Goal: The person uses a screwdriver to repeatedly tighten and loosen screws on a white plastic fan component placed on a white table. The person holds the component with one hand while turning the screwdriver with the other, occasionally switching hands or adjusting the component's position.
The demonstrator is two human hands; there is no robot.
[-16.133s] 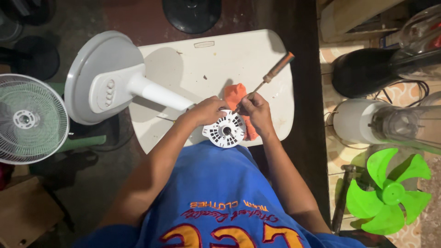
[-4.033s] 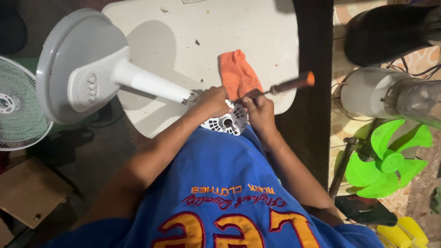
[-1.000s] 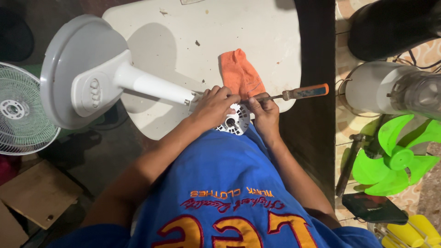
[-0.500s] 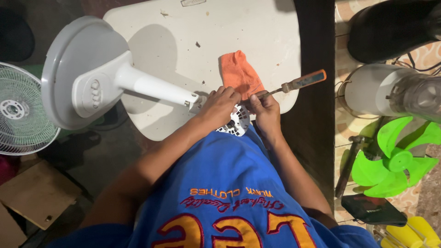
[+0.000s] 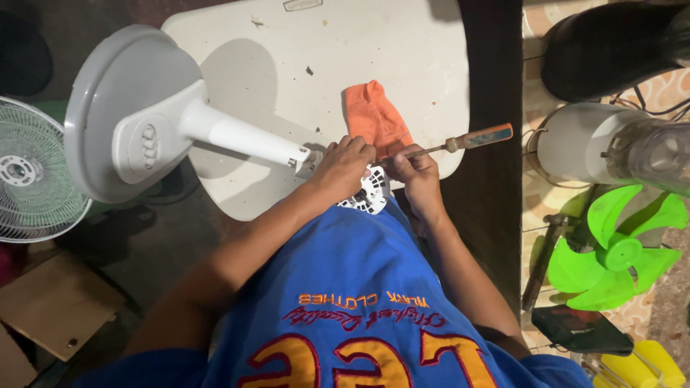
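Note:
My left hand grips a white vented fan motor housing at the near edge of a white table. My right hand holds a screwdriver with an orange handle, its shaft pointing into the housing. The handle sticks out to the right over the table edge. An orange cloth lies on the table just beyond my hands. A white fan stand with a round grey base lies on its side, its pole reaching to my left hand.
A white fan grille lies at far left. A green fan blade lies on the floor at right, near a white appliance with a clear jar and a dark round object. Cardboard sits at lower left.
The screwdriver handle has swung between level and slightly raised while both hands stay on the housing. The view has barely shifted.

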